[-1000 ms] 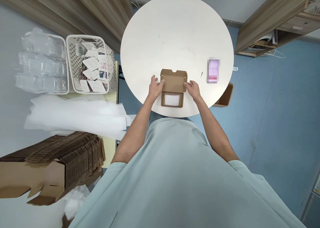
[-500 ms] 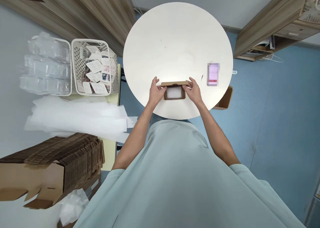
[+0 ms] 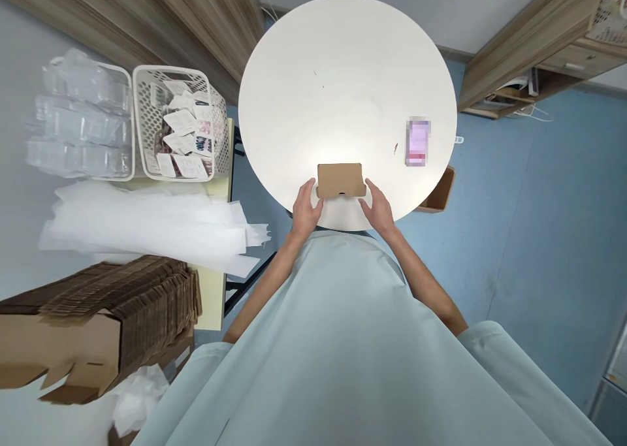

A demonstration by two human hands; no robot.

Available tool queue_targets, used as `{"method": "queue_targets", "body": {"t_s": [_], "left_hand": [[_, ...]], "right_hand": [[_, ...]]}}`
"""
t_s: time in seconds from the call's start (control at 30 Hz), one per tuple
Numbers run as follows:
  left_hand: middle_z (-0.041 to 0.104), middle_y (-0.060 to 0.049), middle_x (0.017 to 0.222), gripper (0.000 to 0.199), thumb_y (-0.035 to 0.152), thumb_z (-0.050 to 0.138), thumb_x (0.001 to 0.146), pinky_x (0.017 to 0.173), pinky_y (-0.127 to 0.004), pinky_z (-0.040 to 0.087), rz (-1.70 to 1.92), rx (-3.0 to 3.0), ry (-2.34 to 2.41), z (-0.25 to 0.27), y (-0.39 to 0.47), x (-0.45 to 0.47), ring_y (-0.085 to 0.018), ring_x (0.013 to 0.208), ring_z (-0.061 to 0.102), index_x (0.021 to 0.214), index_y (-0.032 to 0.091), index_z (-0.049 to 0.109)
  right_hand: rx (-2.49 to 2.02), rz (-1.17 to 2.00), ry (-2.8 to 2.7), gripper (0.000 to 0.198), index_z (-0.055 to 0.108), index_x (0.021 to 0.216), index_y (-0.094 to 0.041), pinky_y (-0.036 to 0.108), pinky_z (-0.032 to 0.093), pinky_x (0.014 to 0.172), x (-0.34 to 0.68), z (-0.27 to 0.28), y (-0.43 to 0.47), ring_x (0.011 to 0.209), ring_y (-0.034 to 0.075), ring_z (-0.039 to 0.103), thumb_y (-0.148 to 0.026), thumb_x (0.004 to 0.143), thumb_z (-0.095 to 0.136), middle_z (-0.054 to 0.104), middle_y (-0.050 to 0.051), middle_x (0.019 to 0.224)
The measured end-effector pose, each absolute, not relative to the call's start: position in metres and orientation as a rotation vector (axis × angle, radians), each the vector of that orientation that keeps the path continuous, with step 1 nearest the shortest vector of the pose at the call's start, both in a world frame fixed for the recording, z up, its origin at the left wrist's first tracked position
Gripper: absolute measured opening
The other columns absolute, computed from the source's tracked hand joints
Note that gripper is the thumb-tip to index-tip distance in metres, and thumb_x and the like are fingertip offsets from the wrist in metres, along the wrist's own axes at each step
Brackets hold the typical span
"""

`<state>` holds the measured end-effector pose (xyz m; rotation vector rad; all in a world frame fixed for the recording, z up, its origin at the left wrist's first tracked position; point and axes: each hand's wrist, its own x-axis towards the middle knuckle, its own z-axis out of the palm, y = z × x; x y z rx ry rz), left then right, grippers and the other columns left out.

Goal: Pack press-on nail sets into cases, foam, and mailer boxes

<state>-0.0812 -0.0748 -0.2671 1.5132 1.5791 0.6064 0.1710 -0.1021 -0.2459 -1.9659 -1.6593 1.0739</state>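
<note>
A small brown cardboard box (image 3: 340,179) lies near the front edge of the round white table (image 3: 343,61), its lid folded down over the top. The lid hides whatever is inside. At the box's left end is my left hand (image 3: 306,209), thumb and fingers spread apart. My right hand (image 3: 379,209) is at the right end in the same way, its fingers parted. Both hands are close beside the lid's front corners; whether the fingertips touch the cardboard I cannot tell.
A phone (image 3: 417,142) with a blurred screen lies on the table's right side. To the left stand a white basket (image 3: 223,132) of small cards, clear plastic trays (image 3: 81,123), white foam sheets (image 3: 147,221) and stacked flat cardboard boxes (image 3: 151,302). An open brown bin (image 3: 439,191) is below right.
The lid, raised before with white material showing inside, is now down over the box. My hands have moved from its upper edge toward me, to the box's front corners, and their fingers have opened.
</note>
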Motion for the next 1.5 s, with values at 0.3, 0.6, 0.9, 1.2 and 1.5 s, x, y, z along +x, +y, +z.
{"method": "queue_targets", "body": {"t_s": [0.3,0.6,0.9,1.2,1.5], "left_hand": [[0.076,-0.011,0.140,0.046,0.024,0.062,0.099,0.118,-0.054,0.054,0.486,1.426,1.623,-0.277,-0.087,-0.078,-0.032,0.131,0.072,0.145,0.026,0.068],[0.078,-0.010,0.140,0.047,0.013,0.062,0.099,0.119,-0.039,0.056,0.435,1.218,1.682,-0.294,-0.099,-0.067,-0.026,0.132,0.075,0.145,0.020,0.070],[0.070,-0.020,0.151,0.058,0.004,0.060,0.100,0.128,-0.038,0.047,0.447,1.008,1.762,-0.306,-0.094,-0.056,-0.025,0.147,0.065,0.158,0.007,0.056],[0.070,-0.021,0.151,0.060,0.003,0.063,0.096,0.128,-0.041,0.046,0.431,0.992,1.789,-0.325,-0.091,-0.055,-0.028,0.148,0.063,0.156,0.008,0.059],[0.072,-0.019,0.149,0.063,0.002,0.057,0.094,0.117,-0.042,0.056,0.485,1.105,1.720,-0.332,-0.093,-0.056,-0.028,0.141,0.068,0.156,0.012,0.058]], "right_hand": [[-2.095,1.222,-1.579,0.050,0.056,0.158,-0.023,0.057,0.059,0.113,0.168,-0.250,-0.103,0.129,0.035,0.074,-0.032,0.109,0.050,0.074,0.013,0.146],[-2.102,1.273,-1.392,0.034,0.070,0.135,-0.021,0.048,0.062,0.109,0.166,-0.289,-0.114,0.126,0.031,0.078,-0.022,0.104,0.057,0.082,0.012,0.130],[-2.022,1.233,-1.161,0.028,0.065,0.123,-0.025,0.049,0.062,0.108,0.168,-0.325,-0.124,0.121,0.028,0.079,-0.021,0.097,0.059,0.081,0.011,0.131],[-2.009,1.190,-1.075,0.018,0.063,0.114,-0.026,0.045,0.061,0.108,0.168,-0.343,-0.121,0.115,0.025,0.079,-0.029,0.096,0.064,0.081,0.010,0.122],[-1.998,1.203,-1.067,0.034,0.067,0.127,-0.024,0.046,0.061,0.108,0.167,-0.341,-0.117,0.106,0.024,0.079,-0.024,0.093,0.063,0.081,0.011,0.130]]}}
